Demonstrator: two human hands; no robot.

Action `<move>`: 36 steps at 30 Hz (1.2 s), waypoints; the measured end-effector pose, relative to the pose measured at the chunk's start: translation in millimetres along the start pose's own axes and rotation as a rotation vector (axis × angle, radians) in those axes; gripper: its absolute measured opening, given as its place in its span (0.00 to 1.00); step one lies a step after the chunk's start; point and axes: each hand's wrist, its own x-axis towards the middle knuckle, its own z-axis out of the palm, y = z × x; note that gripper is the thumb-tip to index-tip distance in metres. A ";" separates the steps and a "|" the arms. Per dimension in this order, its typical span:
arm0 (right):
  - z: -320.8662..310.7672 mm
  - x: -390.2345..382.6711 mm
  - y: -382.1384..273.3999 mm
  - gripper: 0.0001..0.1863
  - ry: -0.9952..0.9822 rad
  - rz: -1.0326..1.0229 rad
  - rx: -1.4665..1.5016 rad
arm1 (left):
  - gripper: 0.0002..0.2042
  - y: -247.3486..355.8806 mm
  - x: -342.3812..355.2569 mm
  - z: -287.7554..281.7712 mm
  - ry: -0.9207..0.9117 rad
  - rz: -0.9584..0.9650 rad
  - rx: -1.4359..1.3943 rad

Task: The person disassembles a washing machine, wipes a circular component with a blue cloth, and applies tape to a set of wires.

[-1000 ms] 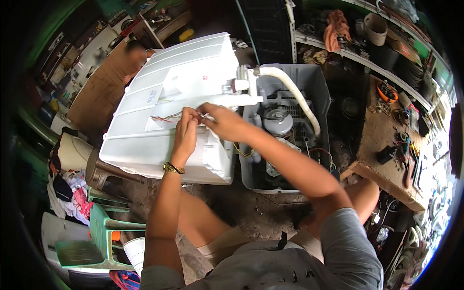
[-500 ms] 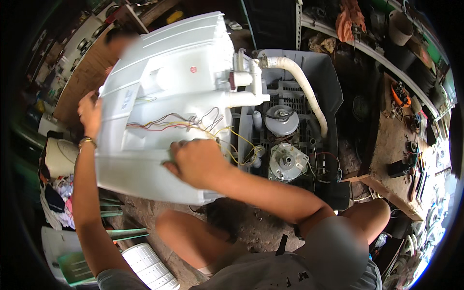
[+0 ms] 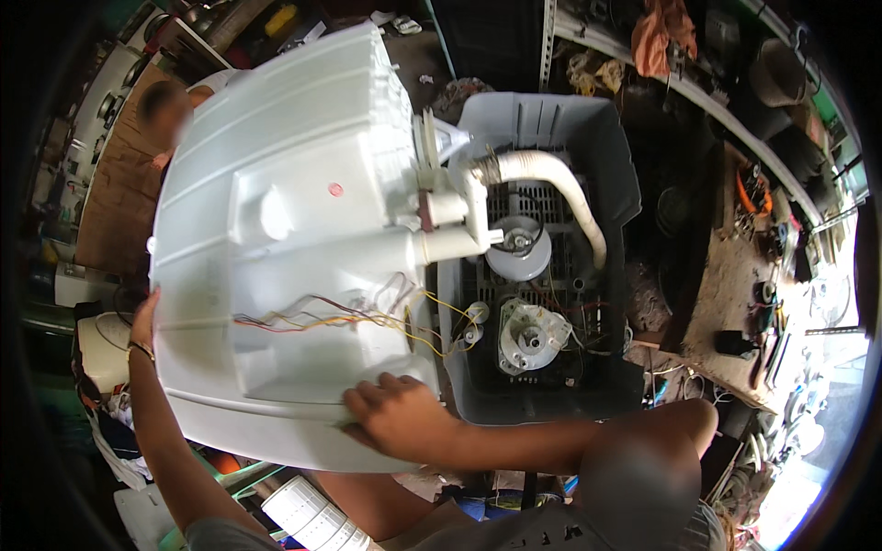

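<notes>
Between my arms lies a big white plastic washing machine tub (image 3: 303, 230), tilted on its side. My left hand (image 3: 144, 323) is closed round the tub's left edge, the fingers partly hidden. With curled fingers my right hand (image 3: 397, 421) grips its near edge. Coloured wires (image 3: 340, 315) trail over the tub toward the right. A white pipe fitting (image 3: 455, 241) sticks out of the tub's right side, joined to a ribbed cream hose (image 3: 547, 168). To the right stands a grey machine base (image 3: 542, 115) with a round pulley (image 3: 520, 250) and a motor (image 3: 531, 338) inside.
Another person (image 3: 165, 115) is behind the tub at the far left. A wooden bench (image 3: 717, 340) with tools runs along the right side. A white slatted part (image 3: 303, 512) lies low on the left, beside my leg. Shelves (image 3: 643, 69) stand at the back right.
The tub has tipped and come nearer to me, showing more of its face. Both hands moved down with it, keeping hold. The grey base appears slightly further left.
</notes>
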 end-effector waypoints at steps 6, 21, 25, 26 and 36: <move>-29.1 -0.7 -1.6 0.17 -0.193 0.082 -0.110 | 0.18 -11.6 -16.7 -26.0 -0.088 -0.070 -0.081; -57.2 -16.7 -47.7 0.09 -0.017 0.355 -0.357 | 0.19 53.3 -136.9 -29.1 -0.194 -0.120 -0.252; -81.4 -56.7 -49.3 0.09 -0.002 0.410 -0.327 | 0.17 93.0 -194.5 -21.7 -0.132 -0.057 -0.137; -87.9 -65.3 -49.1 0.09 0.015 0.411 -0.317 | 0.17 109.6 -215.6 -13.8 -0.128 -0.052 -0.149; -158.6 -167.1 -38.6 0.07 0.097 0.675 -0.231 | 0.16 242.2 -399.5 89.2 -0.217 0.128 0.148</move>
